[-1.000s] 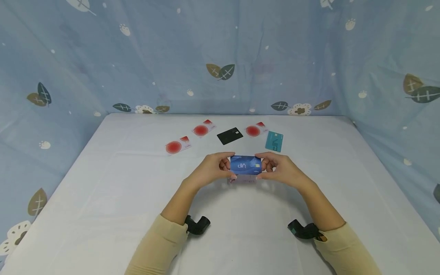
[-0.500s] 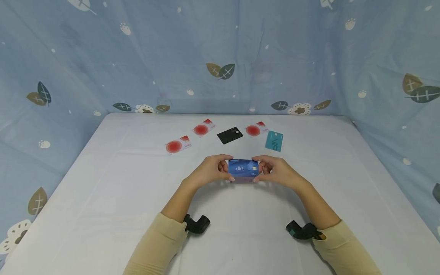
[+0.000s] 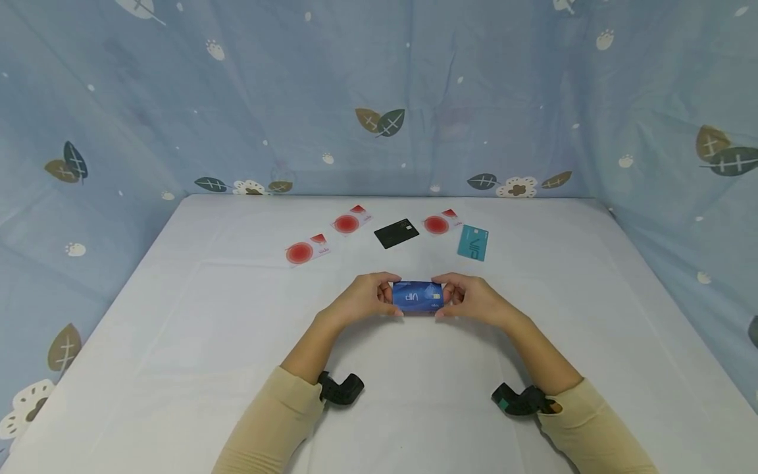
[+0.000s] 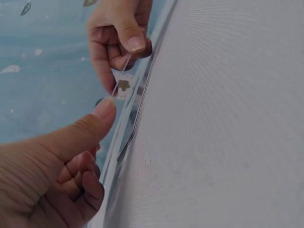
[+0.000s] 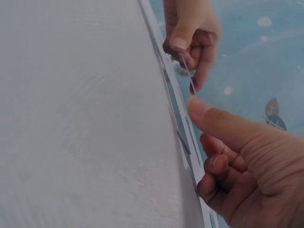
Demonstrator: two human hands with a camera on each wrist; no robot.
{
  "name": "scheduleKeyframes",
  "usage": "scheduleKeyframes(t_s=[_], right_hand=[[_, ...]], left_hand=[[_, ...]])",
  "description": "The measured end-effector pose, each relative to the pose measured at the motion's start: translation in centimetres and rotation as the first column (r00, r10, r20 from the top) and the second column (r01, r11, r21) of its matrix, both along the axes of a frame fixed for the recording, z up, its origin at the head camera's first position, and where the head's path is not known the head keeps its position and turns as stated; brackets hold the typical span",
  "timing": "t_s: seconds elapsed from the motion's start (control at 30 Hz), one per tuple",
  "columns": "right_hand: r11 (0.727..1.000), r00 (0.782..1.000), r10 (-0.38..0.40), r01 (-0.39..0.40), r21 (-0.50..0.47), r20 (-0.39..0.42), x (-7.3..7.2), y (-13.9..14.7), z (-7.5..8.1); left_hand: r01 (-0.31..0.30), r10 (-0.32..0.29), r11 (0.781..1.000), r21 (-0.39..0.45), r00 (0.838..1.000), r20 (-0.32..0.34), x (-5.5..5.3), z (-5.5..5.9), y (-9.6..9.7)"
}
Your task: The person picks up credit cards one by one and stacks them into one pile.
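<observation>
A blue VIP card (image 3: 418, 297) is held level between both hands near the middle of the table. My left hand (image 3: 364, 299) pinches its left end between thumb and fingers. At the right end, my right hand (image 3: 476, 299) pinches it the same way. Both wrist views show the held card edge-on as a thin pale line, a small gap above the tabletop. Beneath it, one or more flat cards (image 4: 136, 121) lie on the table, seen edge-on in the left wrist view; how many, I cannot tell. The head view has them almost wholly covered by the blue card.
Beyond the hands lie a black card (image 3: 396, 234), a teal VIP card (image 3: 473, 243) and three white cards with red circles, the nearest being a red-and-white card (image 3: 306, 251) at the left. A white cloth covers the table (image 3: 177, 329). Blue patterned curtain (image 3: 296, 79) surrounds it.
Both hands have brought the blue card slightly down and toward me. The pale card below it, partly visible earlier, is now nearly covered. The other cards have stayed put.
</observation>
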State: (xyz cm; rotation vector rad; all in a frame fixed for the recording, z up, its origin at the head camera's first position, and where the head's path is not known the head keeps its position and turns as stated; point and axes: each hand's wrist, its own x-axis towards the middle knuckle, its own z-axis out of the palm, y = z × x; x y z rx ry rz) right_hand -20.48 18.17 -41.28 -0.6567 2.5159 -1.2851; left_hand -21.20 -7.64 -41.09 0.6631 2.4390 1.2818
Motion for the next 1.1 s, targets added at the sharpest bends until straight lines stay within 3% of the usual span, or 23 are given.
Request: scheduleKeyframes(t_s=[0.5, 1.1], right_hand=[[0.997, 1.0, 0.021, -0.02, 0.075, -0.006, 0.1, -0.2, -0.7], [0.995, 0.999, 0.018, -0.023, 0.098, 0.047, 0.0, -0.3, -0.4]], left_hand=[[0.006, -0.009, 0.997, -0.071, 0.999, -0.035, 0.3, -0.7, 0.0], [-0.013, 0.012, 0.998, -0.063, 1.0, -0.022, 0.0, -1.1, 0.0]])
